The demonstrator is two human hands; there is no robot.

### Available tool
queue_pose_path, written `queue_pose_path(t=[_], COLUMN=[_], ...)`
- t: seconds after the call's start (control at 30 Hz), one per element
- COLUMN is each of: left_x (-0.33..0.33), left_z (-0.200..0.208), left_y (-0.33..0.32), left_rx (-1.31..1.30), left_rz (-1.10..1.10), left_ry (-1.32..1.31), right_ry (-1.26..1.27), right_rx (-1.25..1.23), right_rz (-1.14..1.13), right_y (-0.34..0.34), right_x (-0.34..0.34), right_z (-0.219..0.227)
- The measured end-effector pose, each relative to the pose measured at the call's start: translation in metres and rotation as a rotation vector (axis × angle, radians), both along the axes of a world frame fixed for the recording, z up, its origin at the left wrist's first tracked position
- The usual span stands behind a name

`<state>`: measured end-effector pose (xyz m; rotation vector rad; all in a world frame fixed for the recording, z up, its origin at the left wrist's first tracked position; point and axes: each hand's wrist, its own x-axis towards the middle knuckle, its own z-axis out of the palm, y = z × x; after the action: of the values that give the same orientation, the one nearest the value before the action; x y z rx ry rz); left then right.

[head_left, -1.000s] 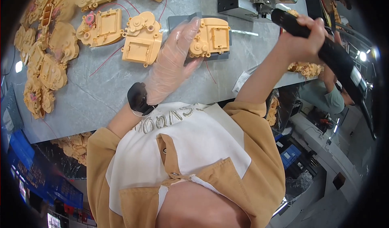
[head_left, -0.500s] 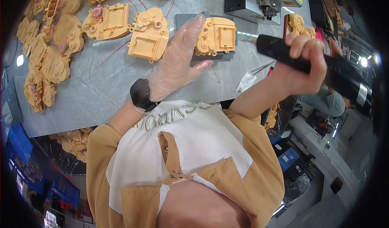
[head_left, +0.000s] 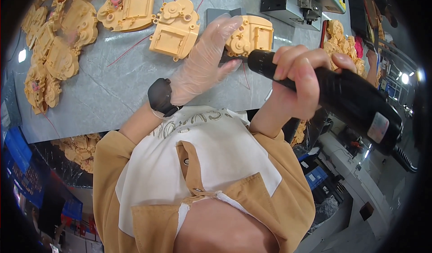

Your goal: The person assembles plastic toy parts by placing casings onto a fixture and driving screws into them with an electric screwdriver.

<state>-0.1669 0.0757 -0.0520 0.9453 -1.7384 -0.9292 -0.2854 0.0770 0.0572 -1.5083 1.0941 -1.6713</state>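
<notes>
Now my right hand [head_left: 299, 79], wrapped around the black power tool [head_left: 348, 97], has brought it close to the yellow housing [head_left: 255, 33], within working reach; the housing lies on a grey block [head_left: 218, 15], beside my wide-spread left hand [head_left: 204, 64].

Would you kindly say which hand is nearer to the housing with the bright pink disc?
Left. The left hand is right of the pink-disc housing, beyond another housing; the right hand, holding a black tool, is farther right.
</notes>
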Motion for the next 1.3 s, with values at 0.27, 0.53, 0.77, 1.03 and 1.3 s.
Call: queue_pose_path(t=[0.27, 0.53, 0.77, 1.03, 1.3], left_x=[0.000, -0.003, 0.000, -0.003, -0.003], left_z=[-0.002, -0.001, 0.002, -0.002, -0.005], left_y=[0.000, 0.001, 0.006, 0.003, 0.002], left_rx=[0.015, 0.004, -0.003, -0.001, 0.006], left_rz=[0.020, 0.021, 0.041, 0.028, 0.021], left_ry=[-0.003, 0.001, -0.026, -0.011, -0.016], right_ry=[0.079, 0.152, -0.072, -0.124, -0.087], right_rx=[-0.033, -0.051, -0.044, -0.441, -0.096], right_rz=[0.144, 0.232, -0.009, -0.543, -0.291], right_y=[-0.007, -0.006, 0.005, -0.093, -0.069], right_x=[-0.006, -0.009, -0.022, -0.093, -0.081], right_z=[-0.016, -0.015, -0.006, -0.002, 0.011])
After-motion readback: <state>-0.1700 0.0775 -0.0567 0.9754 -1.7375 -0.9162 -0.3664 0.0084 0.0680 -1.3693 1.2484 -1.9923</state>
